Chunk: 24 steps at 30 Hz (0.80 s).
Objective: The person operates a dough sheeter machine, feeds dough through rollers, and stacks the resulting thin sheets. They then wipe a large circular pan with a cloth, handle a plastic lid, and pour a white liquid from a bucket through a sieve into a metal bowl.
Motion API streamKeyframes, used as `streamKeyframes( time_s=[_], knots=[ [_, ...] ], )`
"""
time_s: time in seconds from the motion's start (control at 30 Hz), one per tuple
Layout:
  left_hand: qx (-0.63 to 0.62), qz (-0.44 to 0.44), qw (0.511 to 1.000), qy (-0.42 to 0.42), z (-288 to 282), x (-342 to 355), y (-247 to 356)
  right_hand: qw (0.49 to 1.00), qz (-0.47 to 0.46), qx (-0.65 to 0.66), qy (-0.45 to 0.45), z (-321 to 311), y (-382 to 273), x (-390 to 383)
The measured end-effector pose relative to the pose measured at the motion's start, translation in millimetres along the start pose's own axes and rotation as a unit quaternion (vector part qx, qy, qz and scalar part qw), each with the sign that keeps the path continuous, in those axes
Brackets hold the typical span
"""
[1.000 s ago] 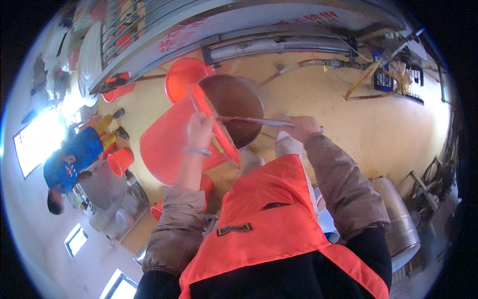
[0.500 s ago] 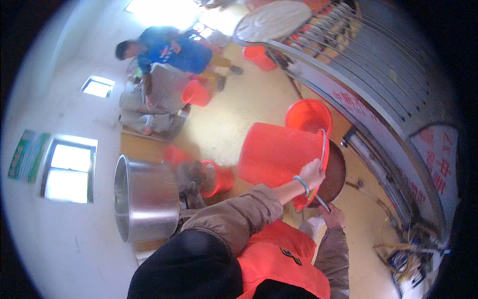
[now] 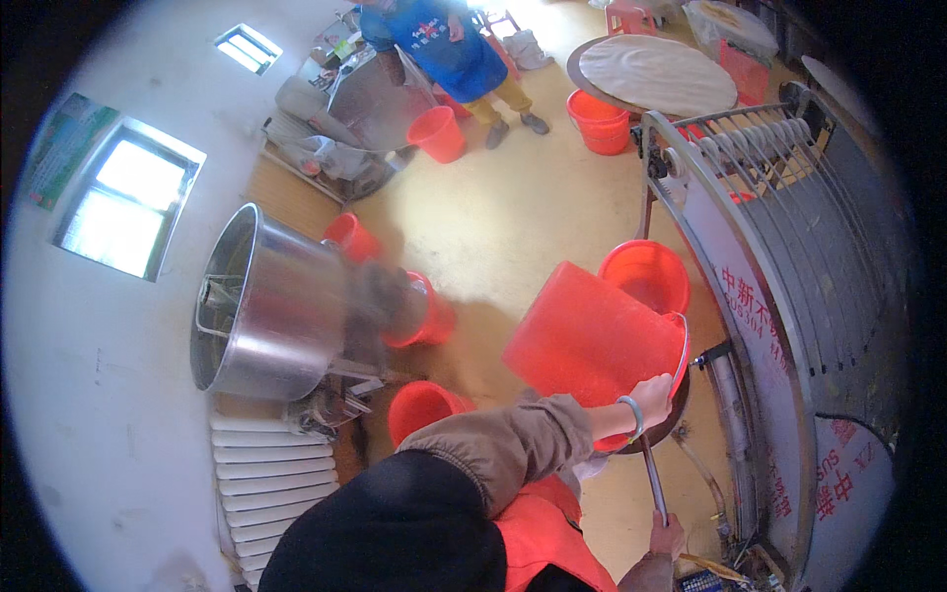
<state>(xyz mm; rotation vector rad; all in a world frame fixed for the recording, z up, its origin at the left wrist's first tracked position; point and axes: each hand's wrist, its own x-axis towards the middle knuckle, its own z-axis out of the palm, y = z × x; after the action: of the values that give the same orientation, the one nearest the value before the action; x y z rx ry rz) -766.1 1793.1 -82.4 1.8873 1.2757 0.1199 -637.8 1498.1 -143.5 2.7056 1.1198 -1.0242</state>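
A large red bucket (image 3: 587, 335) lies tipped over in front of me, its mouth turned to the right. My left hand (image 3: 651, 400) is closed on its rim beside the wire bail. Lower down, my right hand (image 3: 667, 536) is wrapped round the end of a long grey handle (image 3: 653, 479). The handle runs up toward the bucket's mouth, where its far end is hidden. Beneath the mouth, part of a round dark brown vessel (image 3: 679, 419) shows. Another red bucket (image 3: 646, 276) stands just beyond the tipped one.
A steel mixer bowl (image 3: 286, 316) stands at left, with several red buckets (image 3: 422, 409) near it. A metal-framed machine (image 3: 740, 296) runs along the right. Far off, a person in a blue apron (image 3: 434, 44) stands near a round table with a pale sheet (image 3: 656, 74).
My right hand has drawn back toward me, away from the bucket's mouth, and more of the handle shows. My left hand keeps its hold on the rim. The view has shifted.
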Motion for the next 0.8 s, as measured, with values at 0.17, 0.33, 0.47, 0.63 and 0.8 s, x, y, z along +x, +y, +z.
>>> streamKeyframes(
  time_s=[0.17, 0.33, 0.47, 0.63, 0.8],
  knots=[
    [-0.002, 0.002, 1.0, 0.0, 3.7, 2.3, -3.8, 0.97, -0.107, 0.204, -0.074, -1.8, -49.6, 26.8],
    [0.005, 0.03, 0.999, 0.024, -0.2, 1.0, -8.6, 0.971, -0.181, 0.143, -0.058, 17.3, -128.5, 86.0],
    [-0.003, 0.045, 0.999, 0.031, -7.1, 1.4, -8.7, 0.976, -0.187, 0.082, -0.073, 21.5, -120.3, 98.2],
    [-0.031, -0.031, 0.998, -0.033, -18.4, 6.5, -8.0, 0.991, -0.104, 0.074, -0.039, 22.3, -53.7, 55.6],
    [0.015, 0.048, 0.998, 0.027, -26.3, 5.5, -4.1, 0.998, 0.011, 0.051, -0.026, -23.8, -2.5, 12.3]
  ],
)
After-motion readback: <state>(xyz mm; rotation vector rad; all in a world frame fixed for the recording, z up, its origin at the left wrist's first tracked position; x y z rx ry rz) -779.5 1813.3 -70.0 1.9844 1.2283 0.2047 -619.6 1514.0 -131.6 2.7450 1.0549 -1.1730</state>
